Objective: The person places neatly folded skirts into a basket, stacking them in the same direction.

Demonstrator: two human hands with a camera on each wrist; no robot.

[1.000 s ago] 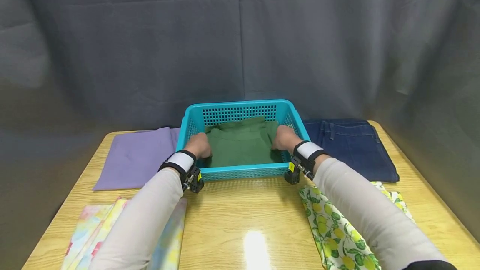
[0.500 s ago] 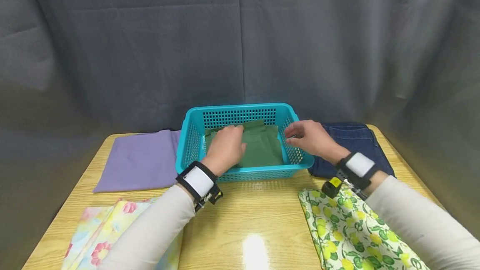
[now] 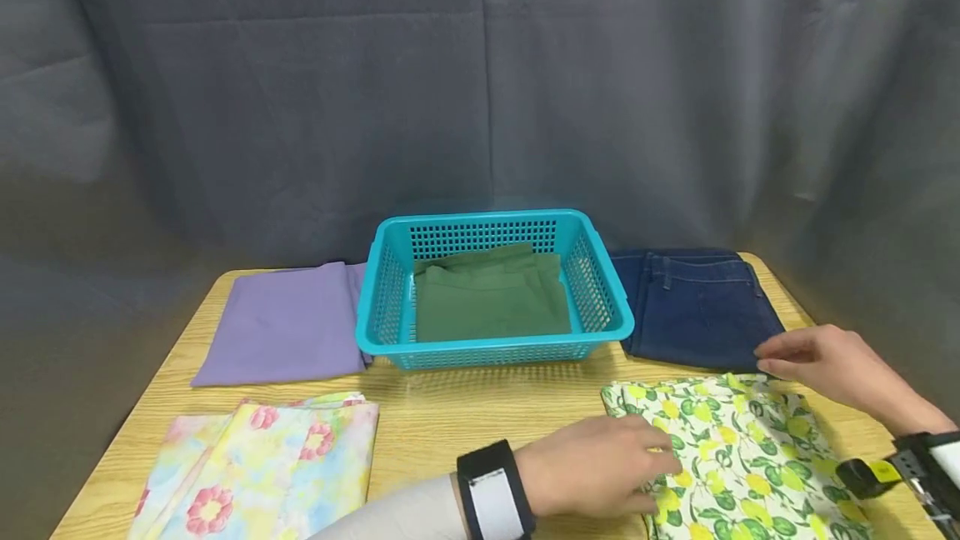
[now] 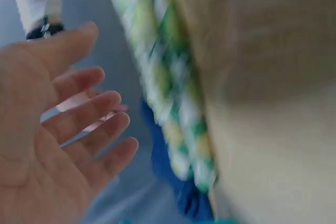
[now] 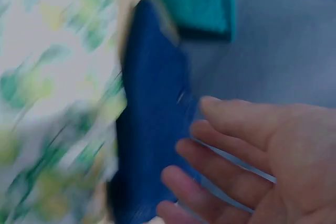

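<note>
My left hand [image 3: 600,465] reaches over the left edge of a folded lemon-print cloth [image 3: 738,448]. In the left wrist view its fingers [image 4: 86,119] are spread and loosely bent, holding nothing, beside the cloth's folded edge. At the cloth's far right corner is my right hand [image 3: 836,361], its fingers relaxed and apart, near the folded dark-blue jeans [image 3: 697,307]. The right wrist view shows nothing in that palm. Inside the turquoise basket [image 3: 495,354] at the back middle lies a folded green garment [image 3: 491,302], flat on the bottom.
A folded lavender cloth [image 3: 281,323] lies left of the basket. In front of it is a folded pastel floral cloth [image 3: 262,465]. All sit on a wooden table [image 3: 427,423], with a grey curtain [image 3: 337,107] behind.
Both hands have let go of the green garment and left the basket. They have moved right and nearer, to either side of the lemon-print cloth. The garment stays in the basket.
</note>
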